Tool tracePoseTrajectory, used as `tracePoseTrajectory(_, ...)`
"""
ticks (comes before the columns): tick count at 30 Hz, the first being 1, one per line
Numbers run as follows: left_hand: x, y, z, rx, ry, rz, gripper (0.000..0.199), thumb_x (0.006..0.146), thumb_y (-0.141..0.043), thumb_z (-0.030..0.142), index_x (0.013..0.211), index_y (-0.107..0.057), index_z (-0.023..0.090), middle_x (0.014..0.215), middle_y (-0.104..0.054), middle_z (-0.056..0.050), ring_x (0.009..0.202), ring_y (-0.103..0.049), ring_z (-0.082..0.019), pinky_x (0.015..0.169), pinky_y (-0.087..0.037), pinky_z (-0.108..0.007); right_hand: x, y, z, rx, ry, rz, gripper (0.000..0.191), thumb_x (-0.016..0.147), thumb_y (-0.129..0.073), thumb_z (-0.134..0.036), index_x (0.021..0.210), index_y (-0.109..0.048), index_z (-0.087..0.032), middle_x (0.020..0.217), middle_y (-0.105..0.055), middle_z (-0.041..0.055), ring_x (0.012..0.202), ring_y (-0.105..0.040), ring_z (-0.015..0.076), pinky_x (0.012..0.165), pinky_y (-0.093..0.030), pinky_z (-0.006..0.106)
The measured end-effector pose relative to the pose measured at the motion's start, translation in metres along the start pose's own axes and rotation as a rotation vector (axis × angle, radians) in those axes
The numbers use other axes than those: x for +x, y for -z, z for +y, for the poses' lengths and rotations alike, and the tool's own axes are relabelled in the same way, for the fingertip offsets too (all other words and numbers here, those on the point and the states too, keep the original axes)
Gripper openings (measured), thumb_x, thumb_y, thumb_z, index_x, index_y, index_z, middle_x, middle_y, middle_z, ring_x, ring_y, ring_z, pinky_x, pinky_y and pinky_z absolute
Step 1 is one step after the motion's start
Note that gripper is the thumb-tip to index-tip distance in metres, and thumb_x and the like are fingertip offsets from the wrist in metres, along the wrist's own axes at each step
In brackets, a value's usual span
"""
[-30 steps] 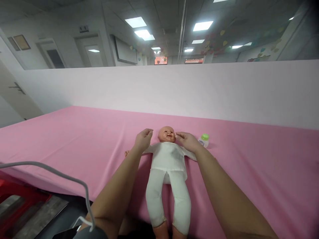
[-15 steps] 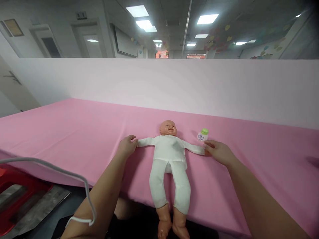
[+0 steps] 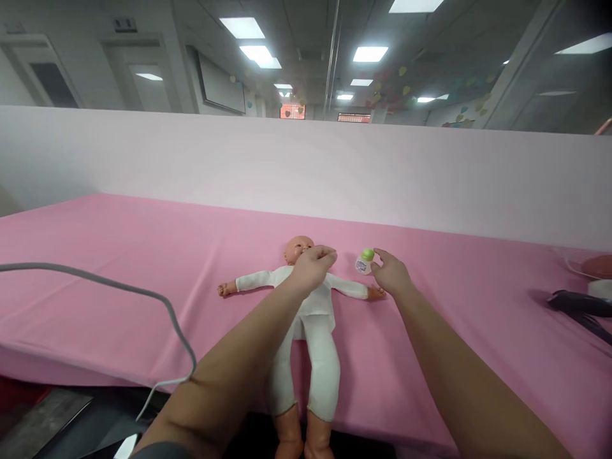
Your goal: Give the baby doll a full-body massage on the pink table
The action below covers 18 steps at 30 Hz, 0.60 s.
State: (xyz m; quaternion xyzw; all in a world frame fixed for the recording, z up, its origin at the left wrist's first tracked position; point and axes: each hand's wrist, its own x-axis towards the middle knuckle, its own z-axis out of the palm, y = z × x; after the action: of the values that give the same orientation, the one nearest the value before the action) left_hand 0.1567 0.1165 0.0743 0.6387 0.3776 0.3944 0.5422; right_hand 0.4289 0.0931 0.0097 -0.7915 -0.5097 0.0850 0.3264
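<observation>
A baby doll (image 3: 318, 306) in a white top and trousers lies on its back on the pink-covered table (image 3: 157, 280), arms spread and bare feet over the near edge. My left hand (image 3: 313, 264) is over the doll's upper chest and hides its chin. Its fingers point right, loosely held, with nothing visible in them. My right hand (image 3: 389, 271) is at the right side of a small clear bottle (image 3: 362, 264) with a green cap. Thumb and forefinger are apart beside the bottle; whether they touch it I cannot tell.
A grey cable (image 3: 95, 277) loops in at the left, by my left forearm. At the right edge lie a black-handled object (image 3: 578, 303) and part of a round, brownish container (image 3: 597, 266). A white low wall (image 3: 306, 172) with glass above stands behind the table.
My left hand has let go of the doll's hand and moved right across its chest. My right hand has left the doll's other hand and moved up to the bottle. The view has turned right.
</observation>
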Motion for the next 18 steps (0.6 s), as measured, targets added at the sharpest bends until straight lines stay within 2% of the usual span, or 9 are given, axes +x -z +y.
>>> tracePoseTrajectory(1,0.010,-0.014,0.001,-0.089,0.072,-0.069,0.027,0.092,-0.067,0.041,0.108,-0.073,0.020,0.117,-0.072,-0.011,0.105,-0.069,-0.025,0.092,-0.056,-0.036,0.003,-0.001,0.000,-0.013,0.032,-0.010,0.062,0.096,-0.052,-0.029,0.158,-0.046,-0.023,0.147,-0.063,0.0148,0.098,-0.077,0.0299,0.084,-0.060,0.042)
tracePoseTrajectory(3,0.030,-0.038,0.000,-0.208,0.200,-0.118,0.036,0.093,-0.067,0.048,0.111,-0.068,0.017,0.122,-0.069,-0.015,0.103,-0.069,-0.025,0.094,-0.055,-0.038,0.009,-0.002,0.001,-0.039,0.092,-0.012,0.066,0.094,-0.052,-0.024,0.159,-0.044,-0.020,0.154,-0.057,0.0140,0.120,-0.070,0.0329,0.102,-0.055,0.045)
tracePoseTrajectory(5,0.048,-0.060,-0.003,-0.264,0.329,-0.120,0.042,0.094,-0.065,0.053,0.110,-0.065,0.015,0.122,-0.068,-0.017,0.103,-0.069,-0.025,0.098,-0.054,-0.038,0.014,-0.003,0.003,-0.052,0.136,-0.012,0.069,0.091,-0.054,-0.019,0.159,-0.043,-0.016,0.163,-0.047,0.0123,0.145,-0.051,0.0324,0.120,-0.041,0.046)
tracePoseTrajectory(6,0.056,-0.071,-0.005,-0.286,0.396,-0.123,0.044,0.094,-0.064,0.056,0.110,-0.064,0.014,0.121,-0.068,-0.018,0.104,-0.068,-0.026,0.100,-0.054,-0.038,0.016,-0.004,0.004,-0.056,0.156,-0.018,0.070,0.090,-0.054,-0.017,0.160,-0.043,-0.014,0.165,-0.043,0.0118,0.151,-0.043,0.0309,0.125,-0.034,0.045)
tracePoseTrajectory(8,0.070,-0.092,-0.009,-0.340,0.518,-0.127,0.045,0.096,-0.062,0.058,0.108,-0.064,0.014,0.116,-0.068,-0.017,0.104,-0.068,-0.026,0.100,-0.054,-0.037,0.020,-0.005,0.007,-0.060,0.186,-0.032,0.072,0.089,-0.053,-0.014,0.160,-0.041,-0.013,0.168,-0.038,0.0115,0.156,-0.035,0.0279,0.128,-0.029,0.043)
tracePoseTrajectory(11,0.084,-0.117,-0.015,-0.460,0.633,-0.098,0.043,0.100,-0.055,0.055,0.105,-0.064,0.014,0.103,-0.068,-0.015,0.095,-0.069,-0.025,0.091,-0.057,-0.035,0.024,-0.004,0.009,-0.063,0.198,-0.041,0.072,0.089,-0.051,-0.013,0.161,-0.041,-0.015,0.170,-0.036,0.0098,0.156,-0.035,0.0254,0.127,-0.029,0.041)
tracePoseTrajectory(14,0.093,-0.131,-0.024,-0.534,0.660,-0.051,0.043,0.104,-0.046,0.053,0.105,-0.063,0.014,0.095,-0.066,-0.013,0.086,-0.067,-0.023,0.080,-0.059,-0.032,0.027,-0.003,0.008,-0.077,0.213,-0.059,0.073,0.089,-0.048,-0.009,0.161,-0.041,-0.017,0.170,-0.034,0.0073,0.157,-0.034,0.0223,0.128,-0.028,0.039)
tracePoseTrajectory(18,0.104,-0.134,-0.036,-0.593,0.649,0.016,0.045,0.105,-0.042,0.054,0.108,-0.060,0.013,0.092,-0.063,-0.013,0.081,-0.064,-0.022,0.072,-0.059,-0.031,0.029,-0.003,0.004,-0.099,0.238,-0.100,0.075,0.088,-0.048,-0.005,0.161,-0.042,-0.018,0.172,-0.032,0.0054,0.158,-0.030,0.0206,0.129,-0.026,0.036)
